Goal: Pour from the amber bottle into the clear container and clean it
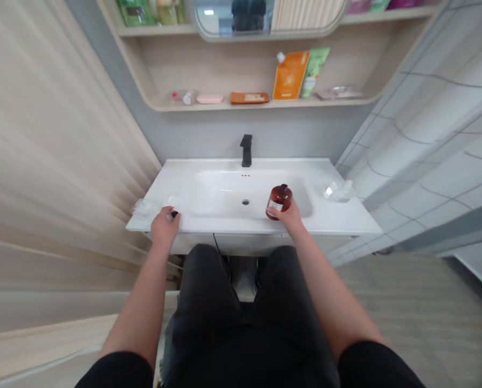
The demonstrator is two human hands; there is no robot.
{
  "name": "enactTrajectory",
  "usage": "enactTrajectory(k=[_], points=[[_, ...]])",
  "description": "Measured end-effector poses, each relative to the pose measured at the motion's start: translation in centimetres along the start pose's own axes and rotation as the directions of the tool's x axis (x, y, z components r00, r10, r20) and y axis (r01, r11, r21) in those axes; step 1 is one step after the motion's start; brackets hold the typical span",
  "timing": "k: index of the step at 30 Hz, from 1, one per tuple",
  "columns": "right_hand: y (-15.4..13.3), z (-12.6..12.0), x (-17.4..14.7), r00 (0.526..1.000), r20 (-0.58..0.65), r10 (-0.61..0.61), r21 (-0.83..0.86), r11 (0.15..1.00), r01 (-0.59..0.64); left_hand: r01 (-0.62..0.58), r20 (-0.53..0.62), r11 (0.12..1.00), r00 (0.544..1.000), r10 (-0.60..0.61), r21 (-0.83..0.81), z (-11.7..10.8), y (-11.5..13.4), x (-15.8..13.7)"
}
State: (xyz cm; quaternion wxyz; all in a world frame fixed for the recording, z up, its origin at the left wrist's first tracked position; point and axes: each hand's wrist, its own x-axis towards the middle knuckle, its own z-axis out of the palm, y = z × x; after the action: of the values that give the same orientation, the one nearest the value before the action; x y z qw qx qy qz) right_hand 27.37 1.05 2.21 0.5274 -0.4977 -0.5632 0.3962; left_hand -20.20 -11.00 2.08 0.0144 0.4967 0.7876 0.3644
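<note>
My right hand point(290, 216) is wrapped round a reddish-brown bottle point(280, 198) with a dark top and a pale label. It holds the bottle upright over the right part of the white sink basin point(225, 207). At the left front of the counter, my left hand point(164, 226) is closed on a small thing with a black end point(173, 214); most of it is hidden by the fingers. A clear plastic thing point(144, 207) lies on the counter just left of that hand.
A black faucet point(246, 151) stands behind the basin. Another clear item point(339, 191) is on the right of the counter. Above, a shelf point(208, 106) holds an orange pouch point(290, 76), a green tube point(314, 73) and a pink soap-like bar point(209, 98). A pale curtain point(63, 134) hangs at left.
</note>
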Motion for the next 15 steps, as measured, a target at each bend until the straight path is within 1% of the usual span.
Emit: enactTrajectory(k=[3, 6, 8, 9, 10, 11, 12, 13, 14, 15], points=[[1.0, 0.8, 1.2, 1.0, -0.025, 0.006, -0.002, 1.0, -0.006, -0.031, 0.001, 0.994, 1.0, 0.031, 0.103, 1.0, 0.2, 0.3], [2.2, 0.9, 1.7, 0.999, -0.037, -0.024, 0.033, 0.999, 0.026, -0.091, -0.013, 0.991, 0.996, 0.093, 0.095, 1.0, 0.4, -0.4], [2.9, 0.7, 1.8, 0.997, -0.051, -0.061, 0.06, 0.996, 0.064, -0.156, -0.069, 0.987, 0.985, 0.159, 0.049, 0.2, 0.1, -1.2], [3.3, 0.5, 1.7, 0.995, -0.059, -0.076, 0.075, 0.994, 0.08, -0.16, -0.131, 0.987, 0.978, 0.162, 0.028, -0.4, -0.3, -1.5], [3.5, 0.3, 1.7, 0.994, -0.067, -0.083, 0.093, 0.992, 0.089, -0.132, -0.217, 0.991, 0.967, 0.13, 0.007, -1.0, -0.9, -1.7], [3.7, 0.2, 1.6, 0.994, -0.073, -0.084, 0.113, 0.989, 0.092, -0.079, -0.311, 0.997, 0.948, 0.069, -0.019, -1.7, -1.8, -1.7], [3.9, 0.1, 1.6, 0.994, -0.077, -0.081, 0.131, 0.987, 0.091, -0.002, -0.412, 0.998, 0.911, -0.022, -0.058, -2.4, -2.8, -1.3], [3.9, 0.0, 1.6, 0.995, -0.073, -0.075, 0.146, 0.986, 0.085, 0.066, -0.493, 0.993, 0.863, -0.108, -0.102, -2.9, -3.9, -0.7], [4.0, 0.0, 1.6, 0.996, -0.064, -0.066, 0.158, 0.985, 0.075, 0.105, -0.518, 0.986, 0.841, -0.159, -0.132, -3.3, -5.0, 0.2], [4.0, 0.0, 1.6, 0.997, -0.054, -0.051, 0.168, 0.984, 0.06, 0.129, -0.509, 0.978, 0.838, -0.196, -0.164, -3.5, -6.0, 1.2]])
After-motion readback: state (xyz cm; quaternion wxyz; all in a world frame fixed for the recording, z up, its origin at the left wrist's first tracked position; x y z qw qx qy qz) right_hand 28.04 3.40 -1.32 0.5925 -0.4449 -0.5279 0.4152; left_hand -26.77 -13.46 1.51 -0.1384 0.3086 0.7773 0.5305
